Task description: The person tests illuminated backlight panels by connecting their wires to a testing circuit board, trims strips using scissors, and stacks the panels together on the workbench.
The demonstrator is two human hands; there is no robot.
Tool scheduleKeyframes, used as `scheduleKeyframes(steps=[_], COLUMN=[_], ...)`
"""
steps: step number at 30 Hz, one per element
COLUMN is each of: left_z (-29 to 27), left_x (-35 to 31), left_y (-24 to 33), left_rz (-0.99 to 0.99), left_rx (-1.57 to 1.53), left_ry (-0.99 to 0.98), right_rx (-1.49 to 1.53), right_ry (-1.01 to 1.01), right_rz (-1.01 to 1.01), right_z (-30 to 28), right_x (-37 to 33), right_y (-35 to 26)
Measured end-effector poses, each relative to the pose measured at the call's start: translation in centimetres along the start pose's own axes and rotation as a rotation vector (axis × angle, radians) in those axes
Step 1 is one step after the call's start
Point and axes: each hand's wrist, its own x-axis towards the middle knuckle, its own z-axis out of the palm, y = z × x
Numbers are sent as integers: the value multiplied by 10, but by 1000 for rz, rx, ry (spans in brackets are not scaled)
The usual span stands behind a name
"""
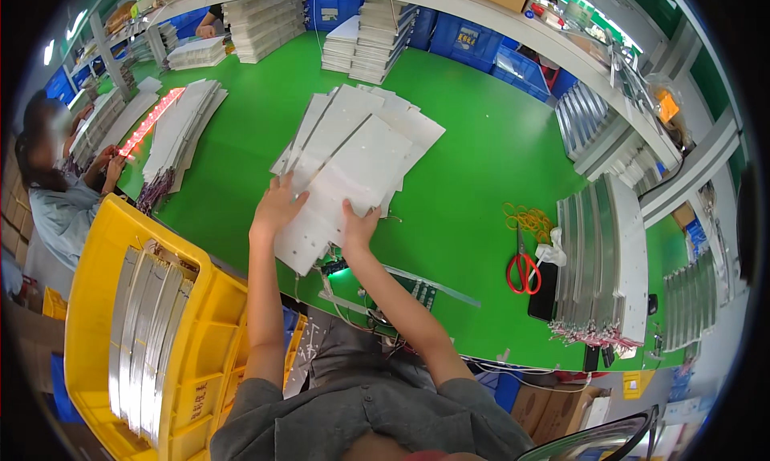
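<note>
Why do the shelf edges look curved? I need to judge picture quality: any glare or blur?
Head view: fisheye bends the shelf rail near the rim; lit strip glares pink-white; left hand, right hand and white panel are sharp.

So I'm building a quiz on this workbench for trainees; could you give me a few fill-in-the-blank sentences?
1. Both hands, left hand and right hand, rest on a fanned pile of ____ panels.
2. The table top is ____.
3. The scissors have ____ handles.
4. The crate at the person's left is ____.

Missing words: white; green; red; yellow
</note>
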Motion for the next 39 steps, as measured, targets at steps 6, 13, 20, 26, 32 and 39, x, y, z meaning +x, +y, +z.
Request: scheduleKeyframes(steps=[6,13,20,26,32,39], left_z=[1,11,10,8,10,22], left_x=[30,80,151,167,168,158], left_y=[-7,-43,-59,-29,-38,-42], left_rz=[-95,-228,-222,-286,-287,-267], left_rx=[190,298,63,15,83,218], left_ry=[67,157,59,-64,44,49], right_rx=[-32,-103,322,251,267,-378], right_ry=[165,259,19,-187,-156,-426], right_rz=[-141,-66,136,306,364,-80], right_z=[44,91,71,52,28,-91], right_x=[-3,-27,-13,8,10,72], right_y=[17,2,-2,-6,-3,-43])
